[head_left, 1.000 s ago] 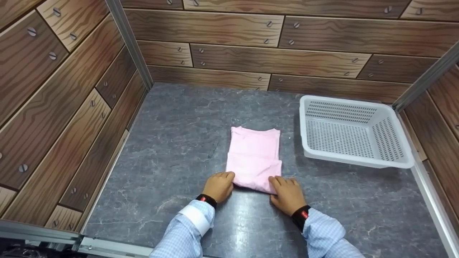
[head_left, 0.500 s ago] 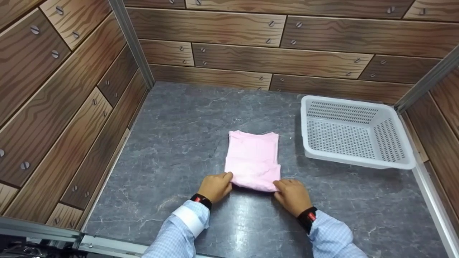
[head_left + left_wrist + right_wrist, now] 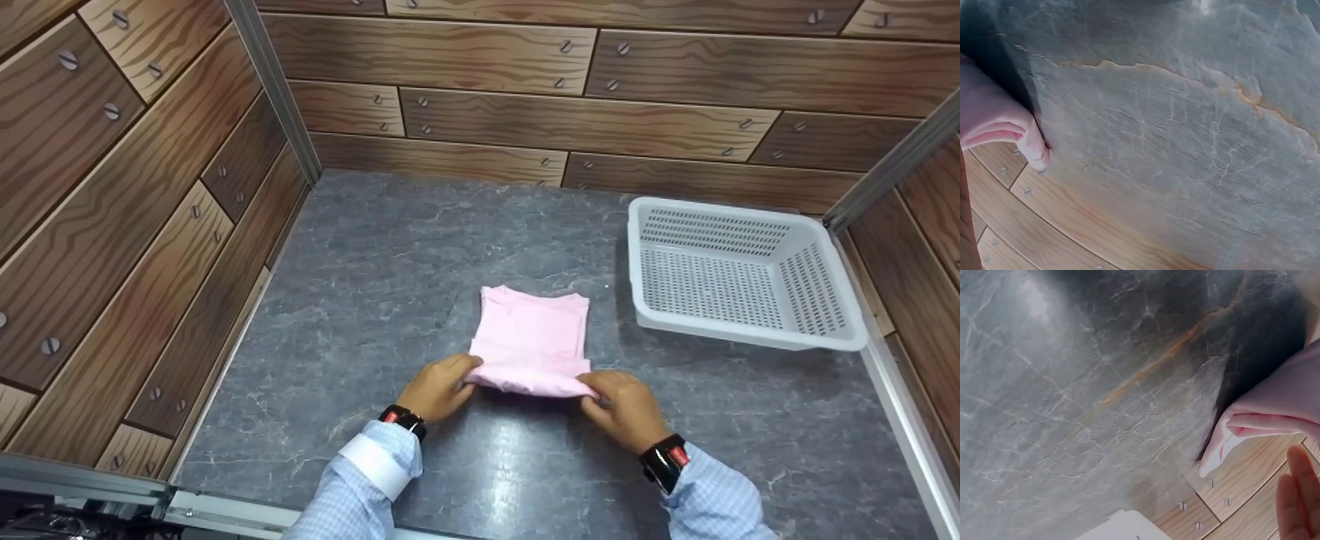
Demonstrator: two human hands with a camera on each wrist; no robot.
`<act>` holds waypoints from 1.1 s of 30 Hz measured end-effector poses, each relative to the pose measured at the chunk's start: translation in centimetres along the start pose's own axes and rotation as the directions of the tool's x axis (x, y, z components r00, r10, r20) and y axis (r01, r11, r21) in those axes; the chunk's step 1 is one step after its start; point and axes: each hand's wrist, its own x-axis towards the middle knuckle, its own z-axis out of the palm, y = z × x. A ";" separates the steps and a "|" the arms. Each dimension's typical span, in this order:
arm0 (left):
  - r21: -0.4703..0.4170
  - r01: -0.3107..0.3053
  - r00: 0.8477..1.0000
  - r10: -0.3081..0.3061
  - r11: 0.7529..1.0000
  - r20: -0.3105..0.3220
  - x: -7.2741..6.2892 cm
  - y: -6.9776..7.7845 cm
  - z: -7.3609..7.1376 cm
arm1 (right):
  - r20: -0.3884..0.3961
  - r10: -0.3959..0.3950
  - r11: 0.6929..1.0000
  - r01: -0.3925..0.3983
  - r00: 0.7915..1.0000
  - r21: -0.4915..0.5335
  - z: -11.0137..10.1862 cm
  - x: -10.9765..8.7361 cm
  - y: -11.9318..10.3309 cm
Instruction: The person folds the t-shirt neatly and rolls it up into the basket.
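A folded pink shirt lies on the grey marbled tabletop, its neckline edge facing the back wall. My left hand pinches the near left corner of the fold, and my right hand pinches the near right corner. Between the hands the near edge is raised and bends over the rest of the shirt, with a dark shadow beneath. Layered folds of the shirt show at the side of the left wrist view. In the right wrist view, fingers appear below the shirt's layered edge.
A white perforated plastic basket stands at the right, with nothing in it. Wood-patterned walls enclose the back and sides. A metal rail runs along the right edge of the tabletop.
Both hands have moved slightly apart and lifted the near edge, which now curls toward the back. The shirt's far edge has slid nearer to me. The basket has stayed put.
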 end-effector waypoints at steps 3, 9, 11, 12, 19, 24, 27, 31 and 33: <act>0.004 -0.022 1.000 0.022 1.000 -0.004 0.1 0.2 -0.3 | -0.006 0.024 0.998 -0.024 1.000 0.061 -0.4 -0.1 0.1; 0.022 -0.055 0.996 0.057 0.998 -0.069 0.4 0.8 -0.8 | -0.009 0.074 0.974 -0.071 0.997 0.217 -1.1 -0.4 0.1; -0.014 -0.037 0.996 0.036 0.999 -0.085 0.6 1.0 -1.0 | 0.008 0.105 0.954 -0.103 0.994 0.283 -1.4 -0.5 0.0; -0.035 -0.023 0.996 0.020 0.999 -0.090 0.6 1.1 -1.2 | 0.018 0.122 0.942 -0.121 0.992 0.314 -1.5 -0.6 -0.1; -0.256 0.126 0.990 -0.139 0.958 -0.032 0.7 1.7 -1.4 | 0.069 0.201 0.863 -0.210 0.977 0.460 -2.4 -0.6 -0.8; -0.401 0.230 0.971 -0.237 0.887 0.031 0.5 1.8 -1.1 | 0.088 0.269 0.831 -0.277 0.959 0.482 -2.6 -0.4 -1.5; -0.457 0.260 0.963 -0.261 0.851 0.062 0.7 1.8 -1.0 | 0.089 0.351 0.803 -0.348 0.932 0.484 -2.4 -0.3 -1.4; -0.524 0.304 0.948 -0.308 0.795 0.083 1.2 1.6 -0.7 | 0.052 0.409 0.796 -0.384 0.911 0.468 -1.8 -0.4 -0.8; -0.548 0.331 0.935 -0.346 0.768 0.079 1.6 1.4 -0.4 | 0.018 0.413 0.812 -0.377 0.911 0.446 -1.4 -0.3 -0.4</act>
